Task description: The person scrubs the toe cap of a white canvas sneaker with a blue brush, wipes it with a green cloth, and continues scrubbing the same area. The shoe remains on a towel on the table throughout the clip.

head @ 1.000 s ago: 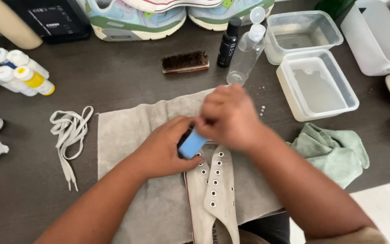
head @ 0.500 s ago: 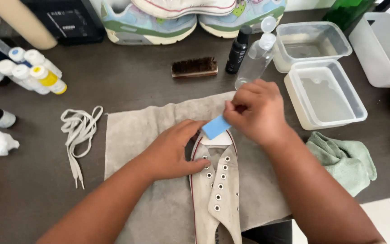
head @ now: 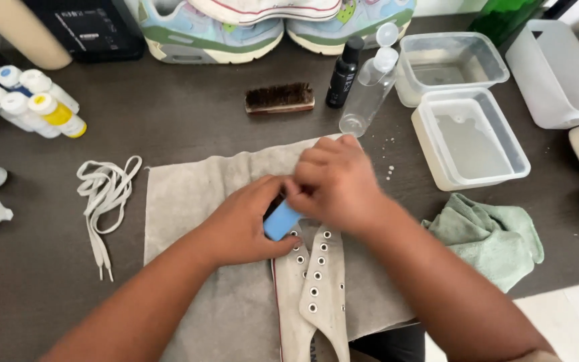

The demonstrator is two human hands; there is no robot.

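Note:
A grey unlaced canvas sneaker (head: 316, 288) with metal eyelets lies on a grey towel (head: 189, 194), toe pointing away from me. My left hand (head: 242, 224) presses flat on the shoe's left side, holding it down. My right hand (head: 333, 184) grips a small blue block (head: 281, 220) and holds it against the shoe's toe area, which both hands hide.
Loose white laces (head: 105, 194) lie to the left. A wooden brush (head: 279, 98), a black bottle (head: 343, 64) and a clear pump bottle (head: 368, 84) stand behind the towel. Two plastic tubs (head: 497, 167), one with water, and a green cloth (head: 497, 234) sit to the right. Small paint bottles (head: 31, 104) at far left.
My right hand lifted the blue block up and to the right off the toe, then brought it back down to the left onto the toe. The left hand stayed on the shoe.

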